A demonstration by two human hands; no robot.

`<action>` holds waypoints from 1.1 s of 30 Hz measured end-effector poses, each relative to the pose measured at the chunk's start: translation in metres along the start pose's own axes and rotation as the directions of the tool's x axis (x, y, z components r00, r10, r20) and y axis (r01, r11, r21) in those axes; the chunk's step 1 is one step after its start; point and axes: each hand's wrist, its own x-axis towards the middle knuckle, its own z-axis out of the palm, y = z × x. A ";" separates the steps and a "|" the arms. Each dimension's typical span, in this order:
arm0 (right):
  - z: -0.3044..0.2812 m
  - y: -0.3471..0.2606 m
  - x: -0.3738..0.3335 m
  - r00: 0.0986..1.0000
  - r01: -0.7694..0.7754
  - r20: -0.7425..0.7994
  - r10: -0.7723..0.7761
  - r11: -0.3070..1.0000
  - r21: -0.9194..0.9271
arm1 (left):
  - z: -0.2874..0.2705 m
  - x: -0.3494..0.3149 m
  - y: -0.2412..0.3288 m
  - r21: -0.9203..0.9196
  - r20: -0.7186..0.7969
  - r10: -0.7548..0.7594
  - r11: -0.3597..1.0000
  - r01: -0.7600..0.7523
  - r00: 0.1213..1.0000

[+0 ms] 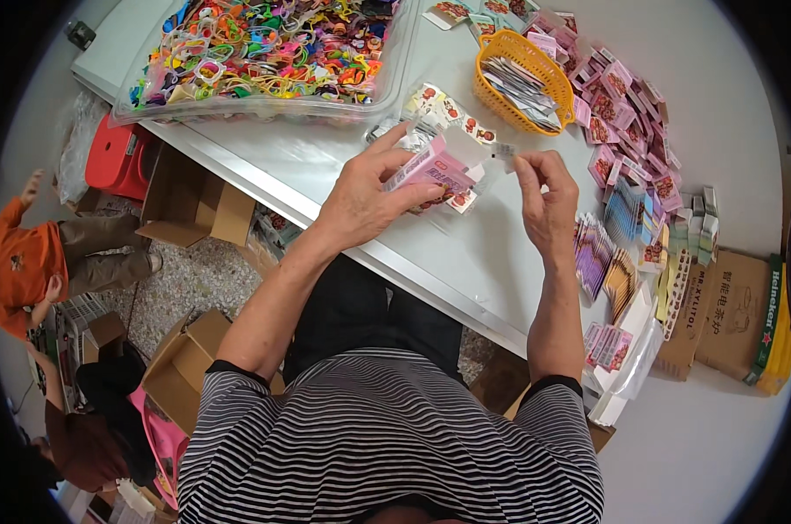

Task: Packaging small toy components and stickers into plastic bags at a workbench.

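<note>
Across the pale surface (491, 275), the left hand (361, 196) is wrapped round a pink box (437, 175), its long axis slanting up-right, flapped end toward the separate right hand (548, 196), which pinches a small greyish piece (504, 152) just beside it.

A pink box (426, 170) is gripped in the left hand (365, 194), flap up, near the bench's (264, 153) front edge, and a little greyish packet (503, 152) is pinched in the right hand (548, 196) beside it. A yellow basket (493, 98) is parked farther back, pink cartons (618, 109) are kinda heaped toward the right edge, and a clear tub (398, 74) of colourful bits is plonked at the left end.
</note>
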 end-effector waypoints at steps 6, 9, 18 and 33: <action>-0.008 -0.021 -0.007 0.994 0.045 -0.110 -0.011 0.952 0.304 | 0.002 -0.012 0.017 -0.374 0.056 -0.151 0.913 0.161 0.987; -0.005 -0.040 -0.003 0.983 0.184 -0.036 -0.180 0.959 0.214 | 0.004 -0.017 0.013 -0.362 0.055 -0.120 0.923 0.131 0.991; 0.000 -0.059 0.009 0.899 0.335 0.294 -0.325 0.942 0.017 | 0.000 -0.027 0.007 -0.272 0.001 -0.006 0.962 0.006 1.000; 0.115 -0.102 0.160 0.801 0.515 0.358 -0.480 0.857 -0.002 | -0.014 -0.060 -0.047 -0.371 -0.159 -0.181 0.922 0.111 0.970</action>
